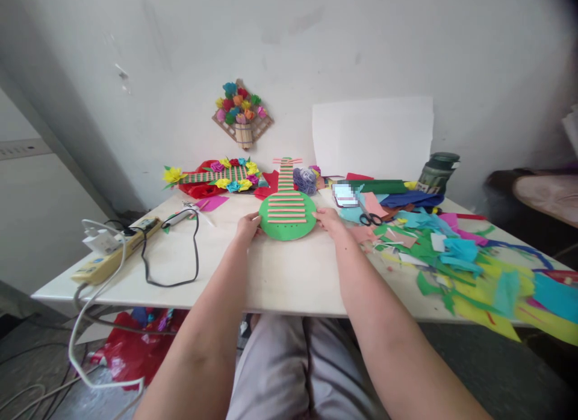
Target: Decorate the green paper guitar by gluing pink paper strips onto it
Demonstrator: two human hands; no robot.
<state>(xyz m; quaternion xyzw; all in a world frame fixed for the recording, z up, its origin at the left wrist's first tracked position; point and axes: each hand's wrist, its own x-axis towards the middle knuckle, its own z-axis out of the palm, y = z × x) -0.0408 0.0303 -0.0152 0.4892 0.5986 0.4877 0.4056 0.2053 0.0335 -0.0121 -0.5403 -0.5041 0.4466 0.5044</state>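
Observation:
Between my two hands is a green paper guitar (288, 230), its round body toward me and its striped neck pointing at the wall. Pale pink strips run across the body and neck, and a row of small dots lies below them. My left hand (248, 227) grips the left edge of the round body, fingers partly hidden underneath. On the opposite edge, my right hand (329, 220) pinches the rim between thumb and fingers. Behind it to the left lies a second paper guitar (212, 176), trimmed with colourful paper flowers.
Paper scraps (433, 245) cover the right side of the table, with scissors (371, 219) and a phone (345, 195) near them. A dark bottle (437, 173) stands at the back right. At left are a power strip (115, 251), a glue gun (180, 215) and its looped black cable.

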